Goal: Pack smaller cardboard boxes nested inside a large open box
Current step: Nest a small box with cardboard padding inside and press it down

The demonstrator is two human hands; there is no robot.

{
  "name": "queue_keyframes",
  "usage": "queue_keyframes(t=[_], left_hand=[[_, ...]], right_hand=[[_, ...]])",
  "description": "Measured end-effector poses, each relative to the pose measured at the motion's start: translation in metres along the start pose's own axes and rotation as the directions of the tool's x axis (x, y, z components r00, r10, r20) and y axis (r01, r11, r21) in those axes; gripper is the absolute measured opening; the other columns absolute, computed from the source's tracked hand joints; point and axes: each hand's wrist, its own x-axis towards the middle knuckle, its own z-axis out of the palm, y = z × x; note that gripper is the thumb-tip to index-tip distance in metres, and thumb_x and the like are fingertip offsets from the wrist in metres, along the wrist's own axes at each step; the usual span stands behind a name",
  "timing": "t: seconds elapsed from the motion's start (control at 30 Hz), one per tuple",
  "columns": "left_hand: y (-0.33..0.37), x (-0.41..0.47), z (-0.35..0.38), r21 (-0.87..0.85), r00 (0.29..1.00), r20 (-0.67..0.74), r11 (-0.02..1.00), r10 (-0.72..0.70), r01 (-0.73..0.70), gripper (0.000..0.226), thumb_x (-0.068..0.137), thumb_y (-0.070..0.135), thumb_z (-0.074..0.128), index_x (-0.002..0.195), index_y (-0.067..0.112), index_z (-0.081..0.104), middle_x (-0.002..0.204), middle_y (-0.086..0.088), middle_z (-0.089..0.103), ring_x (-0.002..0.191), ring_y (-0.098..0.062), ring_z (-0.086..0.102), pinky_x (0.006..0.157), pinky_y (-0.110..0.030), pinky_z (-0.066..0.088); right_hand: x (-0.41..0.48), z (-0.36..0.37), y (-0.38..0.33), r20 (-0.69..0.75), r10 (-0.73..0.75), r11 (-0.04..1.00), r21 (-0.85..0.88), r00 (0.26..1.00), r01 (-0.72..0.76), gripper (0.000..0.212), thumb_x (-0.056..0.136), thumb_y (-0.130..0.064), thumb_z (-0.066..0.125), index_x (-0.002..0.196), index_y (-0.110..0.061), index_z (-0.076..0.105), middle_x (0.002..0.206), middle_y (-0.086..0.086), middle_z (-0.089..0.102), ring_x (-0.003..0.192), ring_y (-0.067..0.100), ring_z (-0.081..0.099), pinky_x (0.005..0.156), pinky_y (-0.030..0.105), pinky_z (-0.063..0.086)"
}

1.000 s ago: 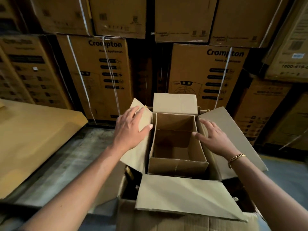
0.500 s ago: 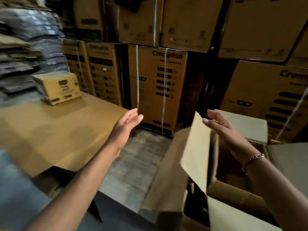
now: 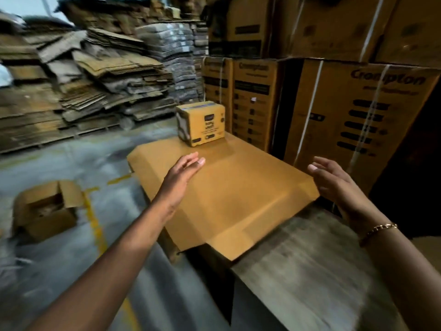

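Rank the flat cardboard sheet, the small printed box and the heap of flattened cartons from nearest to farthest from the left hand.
1. Flat cardboard sheet: directly below the left hand.
2. Small printed box: on the sheet's far end, just beyond the hand.
3. Heap of flattened cartons: far back, to the left.

Far small box: printed matt cardboard. Flat sheet beneath it: smooth matt cardboard. Left floor: grey, slightly glossy concrete. Right wrist bracelet: shiny gold-coloured metal.

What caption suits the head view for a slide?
Left hand and right hand, both open, reach toward a small box on flat cardboard.
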Motion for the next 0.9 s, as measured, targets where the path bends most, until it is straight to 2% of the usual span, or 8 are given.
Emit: queue_keyframes(t=[0.1,0.17,0.3,0.37,0.47,0.63,0.8,0.9], left_hand=[[-0.019,0.025,-0.049,-0.012,0.997,-0.063,0.999,-0.033,0.032,0.046,0.094,0.043,0.06,0.137,0.026,0.058,0.136,0.008,0.06,0.118,0.006,0.054,0.088,-0.016,0.038],[-0.031,0.043,-0.079,-0.002,0.994,-0.095,0.999,-0.045,0.045,0.048,0.093,0.046,0.059,0.137,0.027,0.058,0.134,0.01,0.06,0.116,0.008,0.053,0.088,-0.017,0.038],[-0.055,0.088,-0.129,0.014,0.989,-0.131,0.997,-0.068,0.071,0.055,0.088,0.053,0.06,0.137,0.028,0.058,0.135,0.012,0.059,0.123,-0.001,0.053,0.093,-0.024,0.038],[-0.066,0.115,-0.148,0.019,0.988,-0.14,0.997,-0.072,0.076,0.058,0.086,0.053,0.06,0.137,0.027,0.057,0.137,0.01,0.059,0.126,-0.004,0.052,0.092,-0.023,0.038],[-0.079,0.161,-0.174,0.028,0.983,-0.163,0.996,-0.079,0.084,0.049,0.094,0.044,0.058,0.138,0.023,0.057,0.138,0.006,0.059,0.124,-0.005,0.053,0.088,-0.017,0.039],[-0.097,0.237,-0.216,0.027,0.987,-0.136,0.995,-0.089,0.093,0.044,0.097,0.039,0.057,0.137,0.021,0.058,0.133,0.007,0.06,0.118,0.002,0.054,0.086,-0.014,0.039],[-0.125,0.313,-0.253,0.011,0.994,-0.066,0.996,-0.087,0.088,0.056,0.085,0.057,0.064,0.133,0.028,0.061,0.13,0.015,0.062,0.122,0.002,0.053,0.094,-0.021,0.039],[-0.149,0.369,-0.278,0.006,0.995,-0.017,0.996,-0.094,0.094,0.041,0.089,0.052,0.063,0.125,0.032,0.064,0.128,0.016,0.063,0.119,0.004,0.055,0.09,-0.02,0.04]], right_hand=[[0.037,0.06,0.004,0.057,0.011,1.0,0.015,0.998,-0.012,0.065,0.086,-0.06,0.064,0.144,-0.037,0.046,0.146,-0.009,0.048,0.133,0.016,0.045,0.113,0.042,0.034],[0.061,0.097,0.004,0.097,0.026,0.999,0.045,0.995,-0.031,0.069,0.083,-0.059,0.065,0.145,-0.034,0.046,0.145,-0.008,0.05,0.132,0.015,0.046,0.113,0.041,0.034],[0.116,0.163,0.007,0.172,0.035,0.995,0.085,0.984,-0.05,0.067,0.079,-0.058,0.064,0.14,-0.036,0.049,0.142,-0.01,0.052,0.131,0.012,0.048,0.113,0.042,0.035],[0.146,0.191,0.01,0.195,0.032,0.993,0.106,0.98,-0.053,0.061,0.081,-0.057,0.064,0.138,-0.039,0.05,0.143,-0.01,0.052,0.131,0.013,0.049,0.113,0.042,0.035],[0.193,0.229,0.009,0.21,0.046,0.991,0.11,0.977,-0.07,0.065,0.079,-0.058,0.065,0.139,-0.037,0.05,0.144,-0.007,0.051,0.131,0.016,0.048,0.114,0.044,0.035],[0.262,0.284,-0.002,0.213,0.08,0.985,0.135,0.974,-0.111,0.056,0.081,-0.055,0.064,0.133,-0.039,0.051,0.13,-0.014,0.055,0.131,0.018,0.048,0.111,0.042,0.036],[0.317,0.34,-0.009,0.184,0.109,0.984,0.116,0.977,-0.132,0.067,0.076,-0.058,0.064,0.138,-0.034,0.05,0.139,-0.007,0.053,0.131,0.018,0.049,0.111,0.042,0.037],[0.351,0.379,-0.009,0.136,0.13,0.982,0.122,0.982,-0.147,0.071,0.076,-0.056,0.063,0.14,-0.031,0.049,0.142,-0.004,0.052,0.131,0.02,0.049,0.112,0.044,0.036]])
